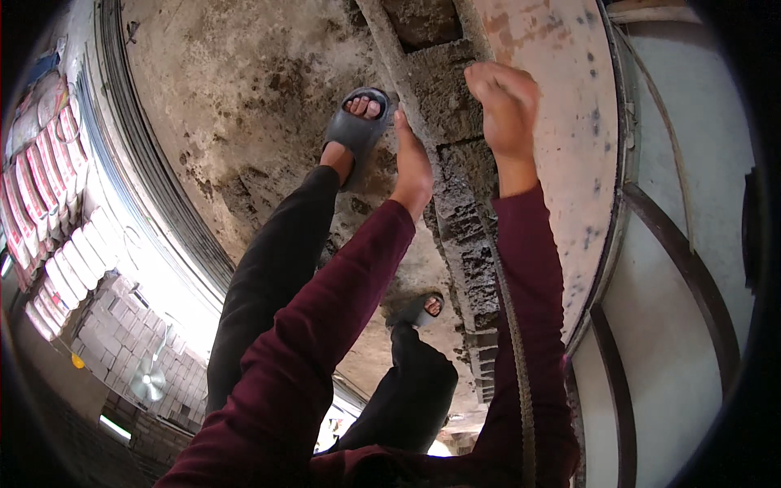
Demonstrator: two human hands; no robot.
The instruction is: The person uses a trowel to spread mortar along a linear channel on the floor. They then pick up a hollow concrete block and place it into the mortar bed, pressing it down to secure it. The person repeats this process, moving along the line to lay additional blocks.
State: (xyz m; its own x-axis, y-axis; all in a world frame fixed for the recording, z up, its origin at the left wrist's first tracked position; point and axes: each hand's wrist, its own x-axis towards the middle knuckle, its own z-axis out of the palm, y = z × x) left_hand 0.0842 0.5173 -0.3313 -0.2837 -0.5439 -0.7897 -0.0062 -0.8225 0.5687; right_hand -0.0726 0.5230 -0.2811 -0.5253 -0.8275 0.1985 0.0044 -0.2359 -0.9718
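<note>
A long narrow frame (451,93), crusted with rough grey cement, runs away from me between my hands. On its left edge is my left hand (413,167), seen from the side, one digit stretched forward; its other fingers are mostly hidden. Farther forward, my right hand (506,110) is closed with bent fingers, over the border between the frame and a pinkish board (573,163). What those fingers hold, if anything, does not show. Beside my right forearm passes a ribbed grey strip (514,342), a rod or cord.
My feet in dark slides (358,126) stand on stained concrete floor (244,98) left of the frame. Long thin bars (154,163) lie farther left, near stacked red-and-white sacks (45,175). A fan (148,381) stands by a block wall (110,325). Dark-ribbed pale panels (675,268) line the right.
</note>
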